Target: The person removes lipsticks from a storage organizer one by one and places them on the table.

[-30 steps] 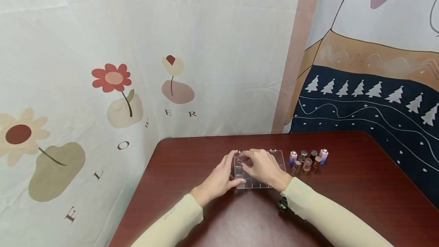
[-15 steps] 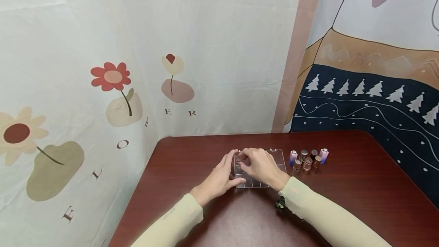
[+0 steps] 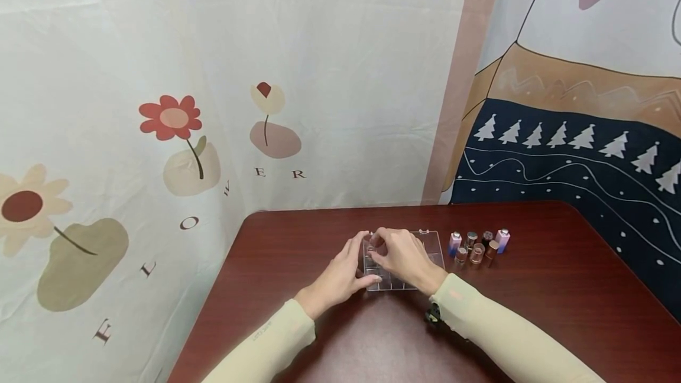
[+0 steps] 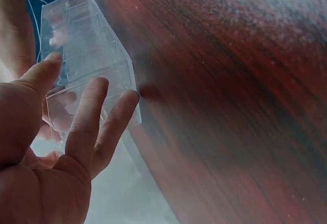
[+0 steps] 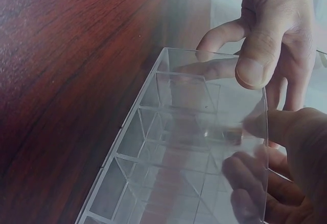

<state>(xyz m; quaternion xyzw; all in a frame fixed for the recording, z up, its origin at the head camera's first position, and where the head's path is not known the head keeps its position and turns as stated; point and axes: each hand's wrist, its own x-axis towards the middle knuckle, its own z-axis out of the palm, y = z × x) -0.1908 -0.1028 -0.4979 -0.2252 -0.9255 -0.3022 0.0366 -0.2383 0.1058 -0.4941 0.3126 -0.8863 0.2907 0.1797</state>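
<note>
A clear plastic organizer box (image 3: 433, 247), divided into compartments, sits on the table. At its left end my left hand (image 3: 335, 282) steadies it, fingers (image 4: 89, 114) fairly straight along the side wall and thumb (image 5: 251, 73) near the front corner. My right hand (image 3: 407, 259) reaches over the box to its back left compartment. Through the clear wall, its thumb and fingers pinch a small lipstick tube (image 5: 227, 135) with a shiny end, low in the compartment. Most of that tube is hidden by the hand.
Right of the box stands a group of several lipstick tubes: pink-and-blue ones (image 3: 502, 241), brown capped ones (image 3: 477, 254) and a dark one (image 3: 486, 238). The dark red table (image 3: 298, 241) ends at a printed curtain (image 3: 346, 135).
My right forearm has shifted slightly left, with its fingertips staying over the back left compartment. The left hand, the box and the standing tubes keep their places.
</note>
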